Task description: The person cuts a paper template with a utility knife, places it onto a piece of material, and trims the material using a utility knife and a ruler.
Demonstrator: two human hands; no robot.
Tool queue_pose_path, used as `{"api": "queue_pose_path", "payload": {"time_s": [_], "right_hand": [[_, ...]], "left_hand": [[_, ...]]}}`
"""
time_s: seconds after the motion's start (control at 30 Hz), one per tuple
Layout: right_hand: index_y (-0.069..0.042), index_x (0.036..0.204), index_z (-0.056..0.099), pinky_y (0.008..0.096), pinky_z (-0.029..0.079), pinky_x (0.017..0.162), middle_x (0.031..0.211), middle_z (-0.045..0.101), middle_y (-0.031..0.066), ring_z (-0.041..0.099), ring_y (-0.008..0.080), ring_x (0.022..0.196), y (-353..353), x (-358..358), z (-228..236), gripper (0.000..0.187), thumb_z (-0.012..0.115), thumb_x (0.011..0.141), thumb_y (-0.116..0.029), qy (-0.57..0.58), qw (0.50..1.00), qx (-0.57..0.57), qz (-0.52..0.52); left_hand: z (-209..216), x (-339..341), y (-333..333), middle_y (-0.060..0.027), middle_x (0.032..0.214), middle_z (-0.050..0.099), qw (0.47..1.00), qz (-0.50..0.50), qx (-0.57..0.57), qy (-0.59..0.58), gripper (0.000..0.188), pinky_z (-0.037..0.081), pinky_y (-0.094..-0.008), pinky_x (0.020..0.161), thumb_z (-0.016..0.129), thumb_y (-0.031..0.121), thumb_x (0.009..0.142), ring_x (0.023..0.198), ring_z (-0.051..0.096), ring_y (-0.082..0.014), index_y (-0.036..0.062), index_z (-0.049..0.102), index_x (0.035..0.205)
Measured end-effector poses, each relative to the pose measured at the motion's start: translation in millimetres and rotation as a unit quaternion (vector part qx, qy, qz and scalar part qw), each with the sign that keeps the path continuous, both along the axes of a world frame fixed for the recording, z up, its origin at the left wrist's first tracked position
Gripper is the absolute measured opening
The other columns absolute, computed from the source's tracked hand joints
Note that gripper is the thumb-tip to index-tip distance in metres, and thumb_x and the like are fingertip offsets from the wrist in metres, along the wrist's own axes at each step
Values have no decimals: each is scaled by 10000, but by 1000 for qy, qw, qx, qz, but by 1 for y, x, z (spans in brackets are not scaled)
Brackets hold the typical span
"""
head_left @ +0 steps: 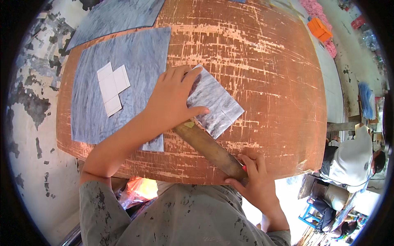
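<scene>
My left hand (172, 96) lies with fingers spread over a small grey marbled sheet piece (219, 104), its thumb stretched out onto the piece. Under that hand, the far end of a flat brown strip (209, 149) is partly hidden, with a yellowish patch near it. The strip slants down to the right, along the piece's lower left side. My right hand (258, 182) is closed around the strip's near end, thumb and fingers on opposite sides. A bit of something red (244, 168) shows by its fingers; its kind is hidden.
A larger grey marbled sheet (139, 53) lies on the left of the scratched brown table (279, 82), bearing a white cut-out shape (111, 88). Another grey sheet (119, 16) lies beyond. An orange box (319, 28) stands past the right edge; a person (351, 160) is at far right.
</scene>
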State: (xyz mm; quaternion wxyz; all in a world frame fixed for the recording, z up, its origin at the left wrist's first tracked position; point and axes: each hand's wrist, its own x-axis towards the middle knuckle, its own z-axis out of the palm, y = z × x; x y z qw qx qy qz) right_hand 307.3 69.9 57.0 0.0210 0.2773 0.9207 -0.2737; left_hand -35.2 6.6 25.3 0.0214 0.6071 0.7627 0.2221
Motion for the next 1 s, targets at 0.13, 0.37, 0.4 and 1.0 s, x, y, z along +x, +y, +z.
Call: {"api": "queue_pose_path", "payload": {"time_s": [0.13,0.37,0.4,1.0], "right_hand": [[-77,1468,619,493,652,823,1366,593,151,767,359,1026,-7,9,-10,682,900,920,-372,34,999,2,-28],[-30,1441,611,517,618,890,1369,584,191,729,430,1105,-10,10,-10,655,899,906,-274,49,996,-37,-61],[-20,1430,610,527,606,901,1365,581,197,718,439,1119,-10,10,-10,655,902,901,-271,50,996,-49,-63],[-67,1481,561,529,629,833,1434,560,220,738,461,1088,-21,39,6,711,909,887,-244,26,999,8,-37]], "left_hand": [[12,-7,8,-195,1457,574,998,-3,-43,-47,1091,409,-543,1206,995,458,732,1404,510,-421,120,493,1640],[28,-18,21,-127,1375,606,984,-39,66,-161,980,464,-500,1169,998,236,765,1357,552,-321,163,536,1626],[33,-25,24,-103,1346,635,977,-49,60,-201,875,498,-466,1135,971,190,807,1300,596,-274,155,578,1588],[167,-54,30,-76,1148,846,957,-208,-117,-167,269,612,-321,887,816,196,1025,1003,776,-143,26,827,1233]]}}
